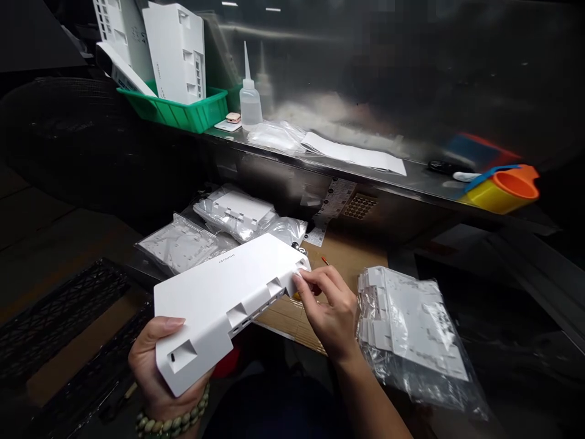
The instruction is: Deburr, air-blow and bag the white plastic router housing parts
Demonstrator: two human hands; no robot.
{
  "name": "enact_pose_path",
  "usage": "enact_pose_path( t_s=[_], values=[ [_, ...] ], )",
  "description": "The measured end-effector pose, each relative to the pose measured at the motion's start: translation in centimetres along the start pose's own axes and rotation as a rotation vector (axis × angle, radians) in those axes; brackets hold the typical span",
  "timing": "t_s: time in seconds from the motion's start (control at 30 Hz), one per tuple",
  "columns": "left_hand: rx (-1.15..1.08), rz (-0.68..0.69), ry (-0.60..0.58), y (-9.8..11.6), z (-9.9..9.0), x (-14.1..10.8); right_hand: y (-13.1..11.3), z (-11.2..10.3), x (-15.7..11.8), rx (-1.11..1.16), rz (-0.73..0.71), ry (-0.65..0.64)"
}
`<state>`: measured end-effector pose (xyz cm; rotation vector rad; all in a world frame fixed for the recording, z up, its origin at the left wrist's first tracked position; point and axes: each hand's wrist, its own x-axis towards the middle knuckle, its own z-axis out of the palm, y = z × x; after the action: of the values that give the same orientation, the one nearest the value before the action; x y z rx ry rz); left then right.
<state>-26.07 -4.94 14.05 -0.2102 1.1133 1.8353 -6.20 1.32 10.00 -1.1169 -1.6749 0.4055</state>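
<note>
A white rectangular device casing (219,299) with small dark lettering is held tilted above the table, its notched edge with port openings facing me. My left hand (159,360) grips its near left corner, thumb on top and fingers underneath. At the right end of the notched edge, my right hand (329,305) has thumb and forefinger pinched against the corner. Whether a small part is between those fingertips is hidden. Behind that corner are small shiny round metal pieces (299,249).
Bagged white panels (420,323) lie right; more bagged parts (237,210) lie behind the casing. The shelf holds a green bin (196,116) of white devices, a dropper bottle (250,103), white paper (354,153) and a yellow-orange container (505,190). Brown cardboard (361,253) covers the table.
</note>
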Motion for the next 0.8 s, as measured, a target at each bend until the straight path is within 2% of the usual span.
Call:
enact_pose_path(
  t_s=[0.2, 0.3, 0.4, 0.47, 0.6, 0.8],
  values=[
    [0.035, 0.018, -0.002, -0.1, -0.4, -0.3, -1.4, 0.4, -1.1, 0.155, -0.027, -0.104],
    [0.05, 0.015, -0.014, 0.1, -0.6, -0.6, -1.4, -0.2, -0.8, 0.183, 0.009, -0.052],
    [0.065, 0.017, -0.043, 0.2, -0.8, -0.7, -1.0, -0.7, -0.4, 0.094, 0.059, 0.024],
    [0.047, 0.021, -0.059, 0.2, -0.9, -0.6, -1.2, -0.5, -0.5, 0.092, 0.049, -0.008],
    [0.011, 0.02, -0.091, 0.0, -0.8, -0.7, -2.3, 0.1, -1.2, 0.245, 0.033, -0.12],
    [-0.015, 0.049, -0.115, -0.8, -0.3, -1.4, -3.6, 1.0, -2.2, 0.183, 0.004, -0.091]
  ],
)
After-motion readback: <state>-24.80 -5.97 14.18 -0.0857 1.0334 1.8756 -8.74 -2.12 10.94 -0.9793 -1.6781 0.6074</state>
